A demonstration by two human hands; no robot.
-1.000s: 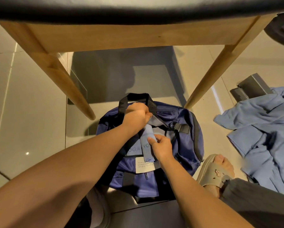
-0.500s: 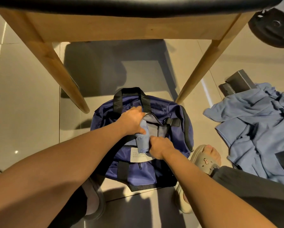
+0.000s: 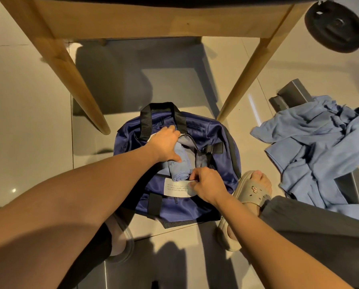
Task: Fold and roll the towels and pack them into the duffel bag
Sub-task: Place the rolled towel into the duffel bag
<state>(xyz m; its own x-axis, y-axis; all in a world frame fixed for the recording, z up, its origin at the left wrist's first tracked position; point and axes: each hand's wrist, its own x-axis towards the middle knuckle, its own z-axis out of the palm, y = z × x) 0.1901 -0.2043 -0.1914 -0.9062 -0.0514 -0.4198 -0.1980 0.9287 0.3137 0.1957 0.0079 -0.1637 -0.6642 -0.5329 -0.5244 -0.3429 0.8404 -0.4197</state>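
left grip [image 3: 166, 144] clasps the rolled towel [image 3: 180, 166], half inside the duffel bag [image 3: 216, 130]; right grip [image 3: 207, 186] pinches its rim. best hold the mouth wide and push the roll down flat.

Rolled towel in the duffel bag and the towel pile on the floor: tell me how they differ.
The rolled towel is a tight tube; the towel pile is loose, crumpled and spread out. The rolled towel sits in the open duffel bag, gripped by the left hand; the towel pile lies on the floor, with no hand on it. The rolled towel takes up far less room than the towel pile. Both are light blue cloth.
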